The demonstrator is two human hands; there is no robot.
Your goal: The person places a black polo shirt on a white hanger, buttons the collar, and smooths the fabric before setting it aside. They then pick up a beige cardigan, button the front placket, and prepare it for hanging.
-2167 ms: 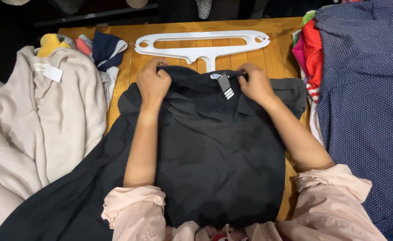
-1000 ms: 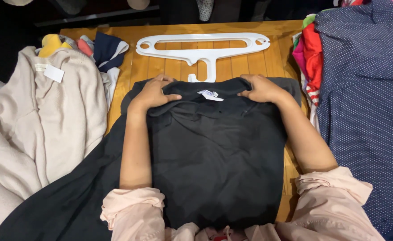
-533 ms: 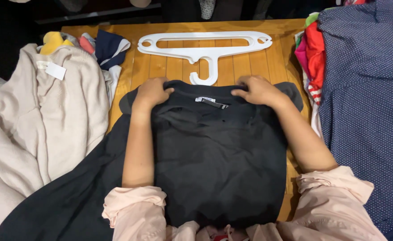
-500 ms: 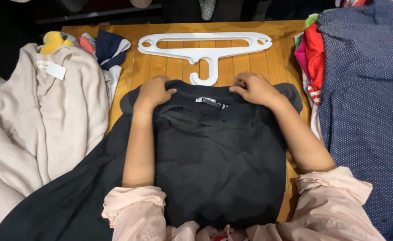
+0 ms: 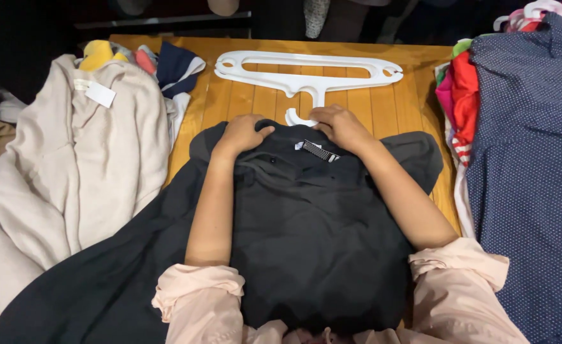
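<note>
A black shirt (image 5: 319, 242) lies flat on the wooden table (image 5: 370, 111), collar pointing away from me, a small striped label (image 5: 319, 151) showing at the neck. My left hand (image 5: 242, 134) presses on the collar to the left of the label, fingers curled on the cloth. Just right of the label, my right hand (image 5: 339, 125) rests on the collar's far edge, its fingers close to the hook of a white plastic hanger (image 5: 306, 73) that lies flat beyond the shirt.
A beige garment (image 5: 70, 172) with a white tag is heaped at the left, with yellow, red and navy clothes behind it. A navy dotted garment (image 5: 529, 159) and red and pink clothes (image 5: 462, 102) hang at the right. A dark cloth (image 5: 96, 286) spreads near left.
Both hands have drawn closer together along the collar toward the label. My right hand has moved up to the hanger's hook. The collar is bunched more toward the middle.
</note>
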